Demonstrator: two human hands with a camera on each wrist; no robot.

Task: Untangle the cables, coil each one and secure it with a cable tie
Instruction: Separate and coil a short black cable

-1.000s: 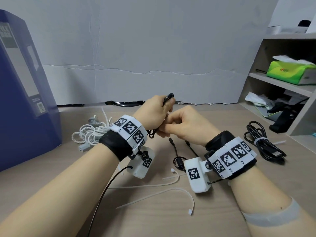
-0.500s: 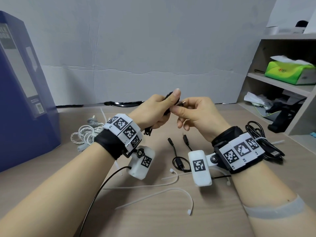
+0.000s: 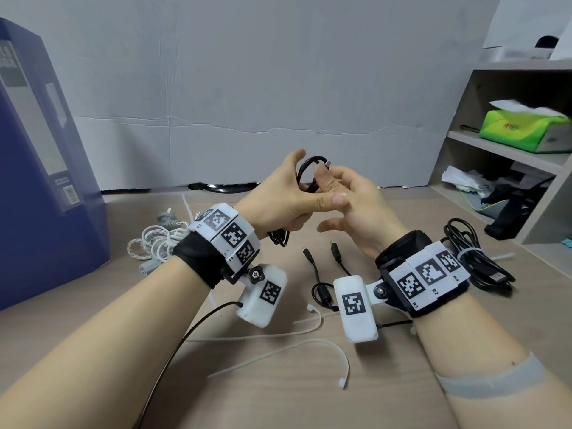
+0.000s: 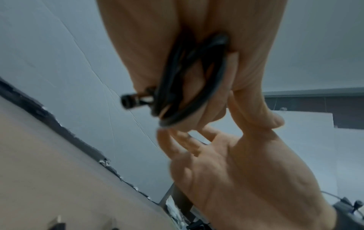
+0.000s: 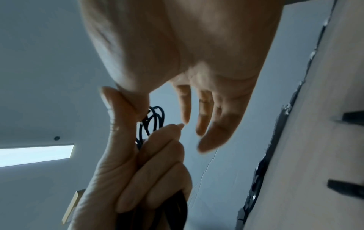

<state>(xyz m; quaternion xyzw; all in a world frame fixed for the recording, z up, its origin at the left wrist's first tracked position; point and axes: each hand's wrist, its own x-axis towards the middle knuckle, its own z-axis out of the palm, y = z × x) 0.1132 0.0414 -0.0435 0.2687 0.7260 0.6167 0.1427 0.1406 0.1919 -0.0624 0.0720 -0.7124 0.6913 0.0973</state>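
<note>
Left hand (image 3: 278, 199) held above the bench (image 3: 402, 382), fingers curled round a small coil of black cable (image 3: 305, 174); loops stick out above the fist, metal-tipped plug (image 3: 327, 163) at top. Left-wrist view: loops run through the palm, one connector pokes out sideways.

Right hand (image 3: 356, 205) just beside it, fingers spread and relaxed, index finger touching the coil, holding nothing.

On the bench:
- loose white cable ties (image 3: 278, 351) near the wrists
- another black cable (image 3: 322, 283) with ferrite bead, two plug ends pointing up-bench
- tied black cable bundle (image 3: 476, 261) at right, white tie round it
- white cable tangle (image 3: 158, 246) at left, beside the blue box (image 3: 46, 181)

Readable text: wrist marker bands read "R1", "R2" on the right one. Box label too blurred to read. Green tissue pack (image 3: 523, 131) on the shelf, logo illegible.
</note>
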